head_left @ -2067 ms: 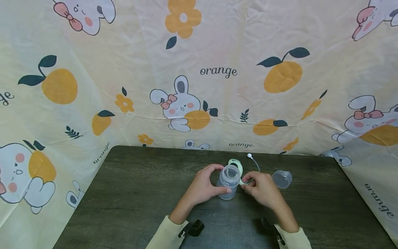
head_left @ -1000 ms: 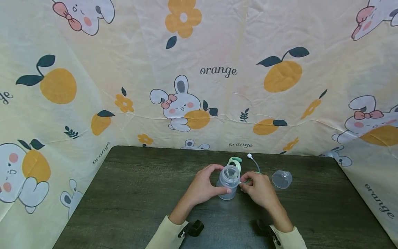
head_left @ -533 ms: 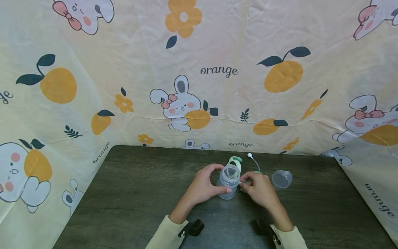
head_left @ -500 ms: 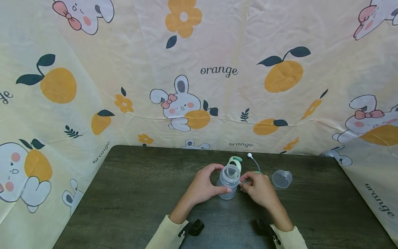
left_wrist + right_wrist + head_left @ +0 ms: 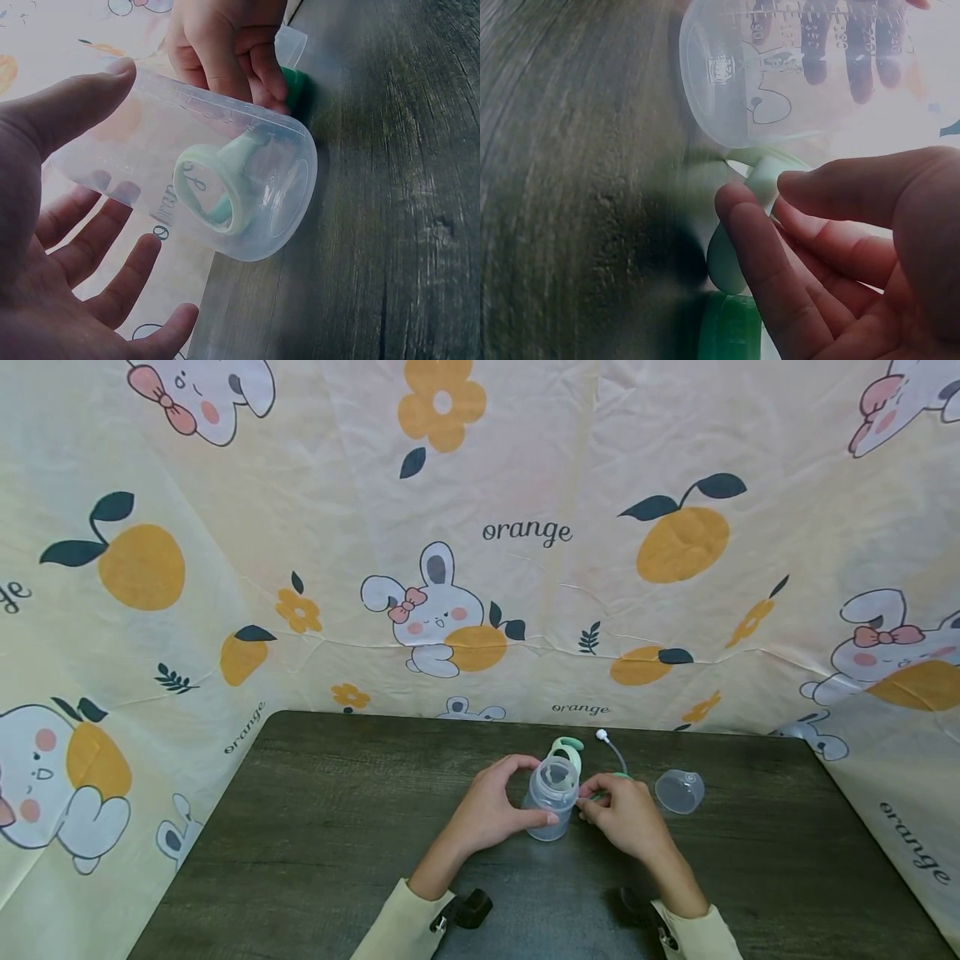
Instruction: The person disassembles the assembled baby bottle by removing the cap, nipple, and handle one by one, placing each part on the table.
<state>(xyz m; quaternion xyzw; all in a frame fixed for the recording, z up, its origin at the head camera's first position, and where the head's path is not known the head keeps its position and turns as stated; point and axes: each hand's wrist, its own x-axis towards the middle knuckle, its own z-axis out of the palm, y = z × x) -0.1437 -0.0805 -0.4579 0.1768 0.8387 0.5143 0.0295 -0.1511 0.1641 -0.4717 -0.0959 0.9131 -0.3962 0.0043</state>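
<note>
My left hand [image 5: 487,802] grips the clear baby bottle [image 5: 551,818], thumb on its near side and fingers round the far side. The bottle stands upright and uncapped on the table, with measuring marks visible in the right wrist view. Just to its right, my right hand [image 5: 626,810] pinches a pale green bottle handle [image 5: 727,259] between thumb and fingers. Part of that handle shows behind the bottle, and its loop is visible through the clear wall in the left wrist view. The handle is outside the bottle; whether the two touch I cannot tell.
Behind my right hand lies a green screw ring [image 5: 731,330], mostly hidden in the head view, with a white-tipped straw [image 5: 615,752] rising beside it. A clear cap [image 5: 680,792] rests further right. The dark wooden table [image 5: 337,827] meets a printed cloth [image 5: 315,510] at its back edge.
Compared with about two seconds ago, the green handle has turned behind the bottle and my right hand has shifted slightly left. Over the last second both hands and the bottle look still.
</note>
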